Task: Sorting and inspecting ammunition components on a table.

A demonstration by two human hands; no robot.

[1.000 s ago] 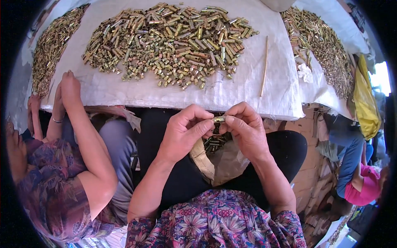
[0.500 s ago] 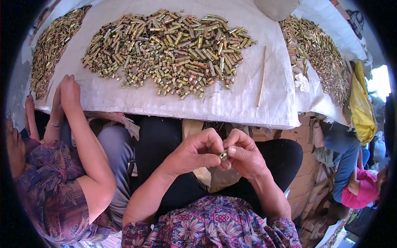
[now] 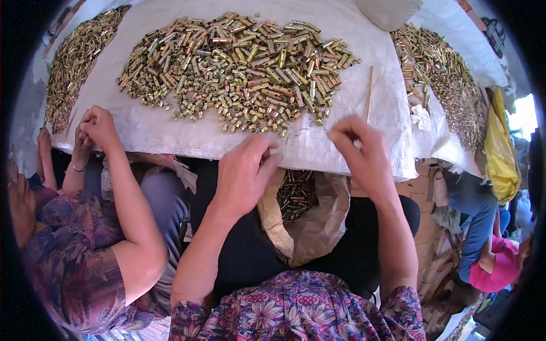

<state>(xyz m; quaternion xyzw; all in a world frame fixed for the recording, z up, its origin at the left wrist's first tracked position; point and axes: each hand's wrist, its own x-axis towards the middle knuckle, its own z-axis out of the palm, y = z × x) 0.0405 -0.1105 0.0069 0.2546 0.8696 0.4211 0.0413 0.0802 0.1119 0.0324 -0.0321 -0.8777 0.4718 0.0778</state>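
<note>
A broad heap of brass-coloured metal tubes and short sleeves (image 3: 227,74) is spread over a white woven sheet (image 3: 187,133). At the heap's near edge, my left hand (image 3: 242,173) hovers with thumb and forefinger apart and nothing visible between them. My right hand (image 3: 364,153) is raised over the sheet's front edge, right of the heap; its fingers are curled and smeared by motion, so any small piece in them cannot be made out. Below and between my hands, an open brownish sack (image 3: 321,233) sits between my legs, with assembled-looking metal tubes (image 3: 296,196) inside.
A thin stick (image 3: 371,94) lies right of the heap. More metal heaps cover the far left (image 3: 79,68) and right (image 3: 446,79). A co-worker's hands (image 3: 94,128) are at the table edge on my left. A yellow bag (image 3: 497,153) hangs at the right.
My hands were together over the sack, fingers on a small brass-coloured piece. They have parted and moved forward to the table edge, uncovering the sack's mouth; that piece is no longer visible.
</note>
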